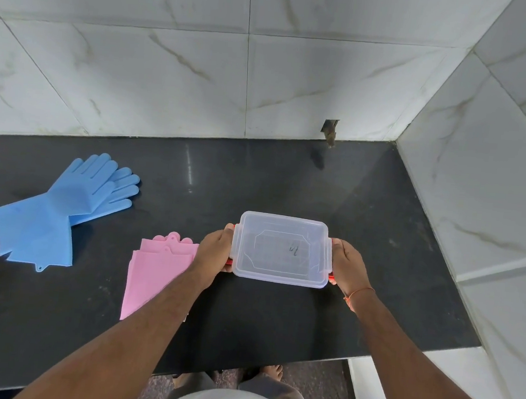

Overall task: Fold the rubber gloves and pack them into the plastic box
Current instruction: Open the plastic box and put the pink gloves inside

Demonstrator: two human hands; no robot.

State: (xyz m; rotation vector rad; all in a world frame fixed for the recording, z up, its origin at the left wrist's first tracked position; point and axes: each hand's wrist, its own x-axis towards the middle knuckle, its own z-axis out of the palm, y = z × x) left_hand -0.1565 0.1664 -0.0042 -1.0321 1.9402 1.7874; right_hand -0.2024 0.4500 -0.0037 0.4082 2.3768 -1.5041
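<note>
- Plastic box (282,249), clear with its lid on, sits just right of centre on a black tabletop (276,321), gripped at both short ends by a person standing at the near edge.
- Left hand (216,248) clasps the box's 9 o'clock end, fingers curled around the side where a red latch (229,261) shows.
- Right hand (346,263) clasps the 3 o'clock end the same way, over a second red latch (331,278); an orange thread (360,293) circles that wrist.
- Whether the box rests on the tabletop or is lifted just clear of it cannot be told.
- Dark scribbled marks show through the clear plastic near the middle; the box looks empty inside.
- Pink gloves (156,272) lie flat and stacked at the box's 9 o'clock, partly hidden beneath the left forearm, scalloped cuffs pointing to 12 o'clock.
- Blue gloves (60,210) lie farther out toward 9 o'clock, well apart from the box, one crossed over the other, fingers pointing to 1 o'clock and cuffs toward 7 o'clock.
- White marble-patterned wall tiles (171,64) rise behind the tabletop at 12 o'clock and along its 3 o'clock side.
- A small dark gap (330,132) breaks the tiles just above the tabletop at the box's 12 o'clock.
</note>
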